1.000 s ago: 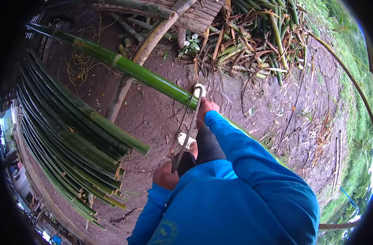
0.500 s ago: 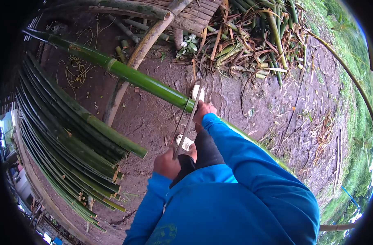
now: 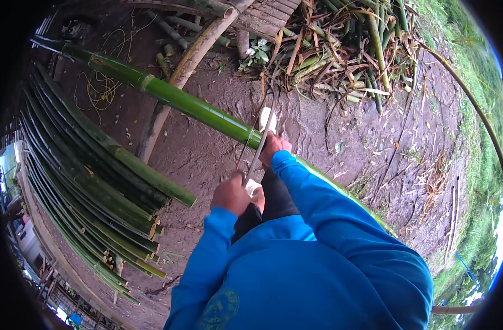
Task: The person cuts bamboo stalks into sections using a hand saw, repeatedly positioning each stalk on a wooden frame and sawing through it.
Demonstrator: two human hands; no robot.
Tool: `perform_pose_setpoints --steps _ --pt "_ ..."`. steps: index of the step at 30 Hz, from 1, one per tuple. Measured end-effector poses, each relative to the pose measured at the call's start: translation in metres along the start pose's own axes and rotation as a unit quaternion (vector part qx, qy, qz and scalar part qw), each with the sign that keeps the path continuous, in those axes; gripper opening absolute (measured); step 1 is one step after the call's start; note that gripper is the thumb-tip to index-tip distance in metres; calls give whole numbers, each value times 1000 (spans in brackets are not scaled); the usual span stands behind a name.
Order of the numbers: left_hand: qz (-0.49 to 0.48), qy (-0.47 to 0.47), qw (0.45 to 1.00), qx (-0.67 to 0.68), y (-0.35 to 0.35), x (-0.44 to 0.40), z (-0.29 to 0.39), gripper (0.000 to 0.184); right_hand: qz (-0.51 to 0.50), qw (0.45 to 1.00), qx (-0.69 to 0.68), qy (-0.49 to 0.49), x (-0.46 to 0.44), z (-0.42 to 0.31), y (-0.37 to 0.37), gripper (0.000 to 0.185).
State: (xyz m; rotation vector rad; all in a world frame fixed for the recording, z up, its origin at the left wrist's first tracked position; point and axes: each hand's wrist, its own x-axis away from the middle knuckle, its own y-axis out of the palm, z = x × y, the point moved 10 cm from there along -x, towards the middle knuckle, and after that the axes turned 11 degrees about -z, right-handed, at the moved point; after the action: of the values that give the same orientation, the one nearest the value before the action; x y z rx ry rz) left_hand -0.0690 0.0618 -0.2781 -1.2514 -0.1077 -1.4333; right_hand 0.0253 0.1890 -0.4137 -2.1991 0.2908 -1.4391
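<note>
A long green bamboo pole (image 3: 191, 104) runs diagonally from the upper left down past my body at the right. My right hand (image 3: 275, 149) is closed round it, just beside a thin frame saw (image 3: 258, 157) that crosses the pole. At the saw's near end, my left hand (image 3: 230, 195) is closed on the handle, which is mostly hidden by the fingers. The saw's far end reaches beyond the pole, over a white shoe (image 3: 268, 119). Where the blade meets the bamboo is too small to make out.
A curved wooden rail (image 3: 186, 69) passes beneath the pole. Several stacked bamboo poles (image 3: 97, 181) lie at the left. Cut pieces and dry husks (image 3: 323, 60) are heaped at the top, next to a slatted platform (image 3: 262, 19). Muddy ground (image 3: 317, 126) lies around my feet.
My left hand has moved forward and up with the saw, and the saw's far end now extends farther past the pole. My right hand stays on the bamboo.
</note>
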Motion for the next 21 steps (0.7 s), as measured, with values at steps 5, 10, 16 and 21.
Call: perform_pose_setpoints --steps 5,10,16,21 --pt "35 35 999 8 -8 -30 17 23 -21 999 -9 32 2 4 -8 40" --pt "-59 -34 997 24 -7 87 -10 22 -47 998 -4 51 2 -3 -15 39" --pt "32 34 998 39 7 -54 0 20 -35 999 17 37 -13 5 -11 52" --pt "-12 -7 999 32 -1 54 -7 30 0 999 -4 32 -20 9 0 51"
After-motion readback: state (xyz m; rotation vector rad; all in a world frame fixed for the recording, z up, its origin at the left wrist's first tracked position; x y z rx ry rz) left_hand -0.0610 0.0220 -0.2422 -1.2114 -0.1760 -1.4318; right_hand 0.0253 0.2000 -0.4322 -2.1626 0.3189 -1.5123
